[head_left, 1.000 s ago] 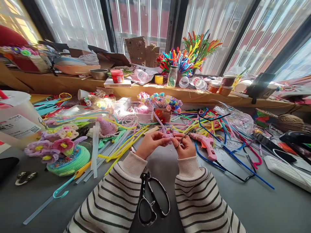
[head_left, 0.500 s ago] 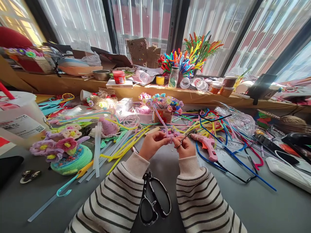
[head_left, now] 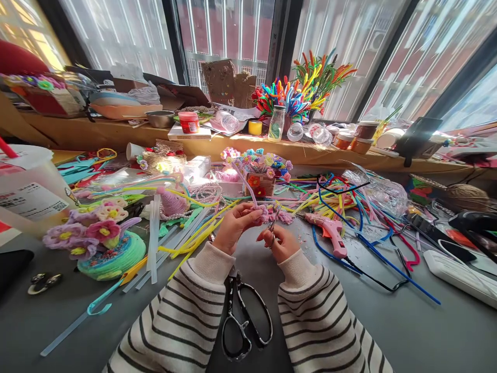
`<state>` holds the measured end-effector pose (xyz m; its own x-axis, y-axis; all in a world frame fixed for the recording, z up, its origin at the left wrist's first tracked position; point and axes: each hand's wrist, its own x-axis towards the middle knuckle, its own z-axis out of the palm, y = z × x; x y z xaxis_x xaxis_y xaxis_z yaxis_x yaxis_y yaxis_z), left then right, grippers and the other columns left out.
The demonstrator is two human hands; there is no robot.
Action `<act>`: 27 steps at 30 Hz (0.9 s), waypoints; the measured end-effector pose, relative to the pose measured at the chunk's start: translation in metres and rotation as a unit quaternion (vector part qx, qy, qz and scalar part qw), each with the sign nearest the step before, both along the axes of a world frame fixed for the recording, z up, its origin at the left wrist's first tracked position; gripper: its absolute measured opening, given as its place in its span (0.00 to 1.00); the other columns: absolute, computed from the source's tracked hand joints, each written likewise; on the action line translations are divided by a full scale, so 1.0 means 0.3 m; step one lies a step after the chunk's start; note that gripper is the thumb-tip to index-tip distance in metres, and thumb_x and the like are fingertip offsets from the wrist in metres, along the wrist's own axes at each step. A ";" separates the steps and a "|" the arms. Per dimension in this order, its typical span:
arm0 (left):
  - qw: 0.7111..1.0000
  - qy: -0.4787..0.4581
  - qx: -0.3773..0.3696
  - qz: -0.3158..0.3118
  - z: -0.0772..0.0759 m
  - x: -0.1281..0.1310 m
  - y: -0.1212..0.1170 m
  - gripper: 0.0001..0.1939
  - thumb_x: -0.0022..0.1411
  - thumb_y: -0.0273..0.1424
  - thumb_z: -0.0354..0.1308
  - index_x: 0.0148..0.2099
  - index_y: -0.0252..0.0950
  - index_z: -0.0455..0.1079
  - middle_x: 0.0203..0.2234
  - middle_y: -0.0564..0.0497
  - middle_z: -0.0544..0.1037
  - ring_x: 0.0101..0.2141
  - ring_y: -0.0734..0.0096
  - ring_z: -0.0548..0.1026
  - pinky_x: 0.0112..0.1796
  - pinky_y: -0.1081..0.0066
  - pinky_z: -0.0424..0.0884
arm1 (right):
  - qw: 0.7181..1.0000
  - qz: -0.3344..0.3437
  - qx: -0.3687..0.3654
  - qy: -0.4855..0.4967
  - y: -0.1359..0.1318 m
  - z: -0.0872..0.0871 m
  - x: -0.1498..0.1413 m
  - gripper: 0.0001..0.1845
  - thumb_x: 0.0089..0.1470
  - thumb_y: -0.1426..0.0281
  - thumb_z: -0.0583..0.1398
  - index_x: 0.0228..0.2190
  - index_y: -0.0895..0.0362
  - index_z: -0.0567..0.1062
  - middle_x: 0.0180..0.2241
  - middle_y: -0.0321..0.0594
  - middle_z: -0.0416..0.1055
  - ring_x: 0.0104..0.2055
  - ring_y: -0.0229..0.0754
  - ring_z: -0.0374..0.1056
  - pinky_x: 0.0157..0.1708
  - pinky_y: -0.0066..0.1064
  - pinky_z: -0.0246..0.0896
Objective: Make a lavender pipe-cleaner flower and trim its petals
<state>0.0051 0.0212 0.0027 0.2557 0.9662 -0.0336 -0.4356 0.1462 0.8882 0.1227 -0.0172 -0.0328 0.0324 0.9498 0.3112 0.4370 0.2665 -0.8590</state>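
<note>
Over the middle of the bench (head_left: 260,261), head view: your left hand (head_left: 233,227) is pinching a pink fuzzy piece (head_left: 263,213) between thumb and fingers, a lilac stem (head_left: 251,192) rising from it and leaning left. Your right hand (head_left: 283,243) is gripping small scissors (head_left: 274,223), fingers curled round the handles, blades pointing up. The blades are standing just right of the pink fuzzy piece; whether they are touching it, you cannot tell. Pink fuzzy scraps (head_left: 286,217) are lying just beyond. Between your striped sleeves (head_left: 190,305), large black-handled scissors (head_left: 246,324) are lying, handles toward you. Right side: a pink glue gun (head_left: 328,233) is resting near blue pipe cleaners (head_left: 392,264). Left side: clear glue sticks (head_left: 154,238) are lying between yellow pipe cleaners (head_left: 182,253) and a round green base (head_left: 124,256) bearing fuzzy flowers (head_left: 105,231). Beyond your hands, a small basket (head_left: 264,188) is holding colourful flowers (head_left: 271,161).
</note>
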 end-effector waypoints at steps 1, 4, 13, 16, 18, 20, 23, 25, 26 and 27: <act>1.000 -0.003 0.000 0.003 0.000 0.000 0.000 0.10 0.38 0.26 0.62 0.27 0.32 0.66 0.21 0.55 0.73 0.24 0.78 0.70 0.32 0.72 0.68 | 1.000 0.009 0.004 -0.023 -0.001 -0.001 -0.003 0.31 0.43 0.46 0.44 0.19 0.58 0.71 0.19 0.37 0.66 0.20 0.34 0.59 0.21 0.25 0.53; 1.000 -0.009 0.001 0.013 0.002 0.002 -0.001 0.10 0.38 0.26 0.62 0.28 0.33 0.67 0.22 0.55 0.74 0.24 0.78 0.71 0.31 0.74 0.68 | 0.996 0.029 0.019 -0.080 -0.005 0.000 -0.009 0.31 0.43 0.46 0.43 0.19 0.59 0.70 0.20 0.38 0.65 0.20 0.35 0.59 0.22 0.27 0.53; 1.000 0.006 0.010 0.005 0.005 0.003 -0.004 0.10 0.37 0.26 0.62 0.28 0.33 0.67 0.22 0.55 0.73 0.23 0.78 0.70 0.29 0.75 0.68 | 0.990 0.036 0.006 -0.134 -0.010 0.009 -0.009 0.29 0.45 0.49 0.45 0.18 0.59 0.70 0.19 0.38 0.63 0.21 0.35 0.58 0.21 0.27 0.52; 1.000 0.009 0.008 0.006 0.003 0.003 -0.003 0.11 0.37 0.26 0.62 0.27 0.33 0.67 0.21 0.55 0.73 0.23 0.78 0.70 0.28 0.75 0.68 | 0.989 0.034 0.002 -0.144 -0.008 0.008 -0.007 0.28 0.45 0.50 0.45 0.17 0.59 0.70 0.18 0.38 0.64 0.20 0.35 0.59 0.21 0.27 0.51; 1.000 0.008 0.003 0.005 0.001 0.004 -0.002 0.11 0.37 0.26 0.62 0.28 0.33 0.67 0.21 0.55 0.73 0.23 0.78 0.70 0.29 0.75 0.68 | 0.990 0.019 0.010 -0.141 -0.007 0.007 -0.007 0.27 0.45 0.51 0.47 0.15 0.59 0.70 0.17 0.37 0.64 0.20 0.35 0.58 0.20 0.26 0.50; 1.000 0.003 0.001 0.005 -0.001 0.005 -0.001 0.10 0.38 0.26 0.62 0.27 0.33 0.67 0.21 0.55 0.73 0.24 0.78 0.70 0.29 0.75 0.68 | 0.991 0.002 0.011 -0.134 -0.008 0.009 -0.006 0.26 0.45 0.52 0.48 0.13 0.58 0.70 0.15 0.35 0.63 0.18 0.34 0.57 0.20 0.25 0.49; 1.000 -0.011 -0.002 0.010 -0.003 0.005 0.001 0.09 0.39 0.26 0.62 0.27 0.33 0.67 0.23 0.55 0.73 0.25 0.79 0.70 0.31 0.75 0.68 | 0.993 -0.010 0.001 -0.120 -0.013 0.020 -0.003 0.24 0.44 0.55 0.52 0.08 0.57 0.67 0.11 0.33 0.61 0.16 0.32 0.56 0.19 0.24 0.48; 1.000 -0.022 -0.003 0.014 -0.004 0.005 0.003 0.09 0.39 0.25 0.61 0.28 0.33 0.67 0.23 0.54 0.73 0.26 0.78 0.70 0.32 0.75 0.68 | 0.995 -0.013 -0.004 -0.099 -0.016 0.028 -0.001 0.24 0.44 0.56 0.53 0.07 0.57 0.66 0.10 0.33 0.62 0.15 0.31 0.55 0.19 0.24 0.49; 0.999 -0.030 -0.003 0.015 -0.004 0.004 0.004 0.09 0.40 0.25 0.61 0.28 0.33 0.67 0.23 0.54 0.73 0.26 0.78 0.70 0.33 0.74 0.68 | 0.996 -0.014 -0.010 -0.087 -0.017 0.031 -0.001 0.24 0.44 0.56 0.53 0.07 0.57 0.66 0.10 0.33 0.62 0.15 0.31 0.56 0.19 0.24 0.49; 0.999 -0.040 -0.003 0.015 -0.004 0.003 0.005 0.08 0.40 0.25 0.61 0.28 0.33 0.67 0.23 0.55 0.72 0.27 0.78 0.70 0.33 0.74 0.68 | 0.997 -0.014 -0.017 -0.075 -0.017 0.032 -0.001 0.24 0.44 0.55 0.53 0.07 0.57 0.66 0.10 0.33 0.62 0.14 0.31 0.56 0.19 0.24 0.50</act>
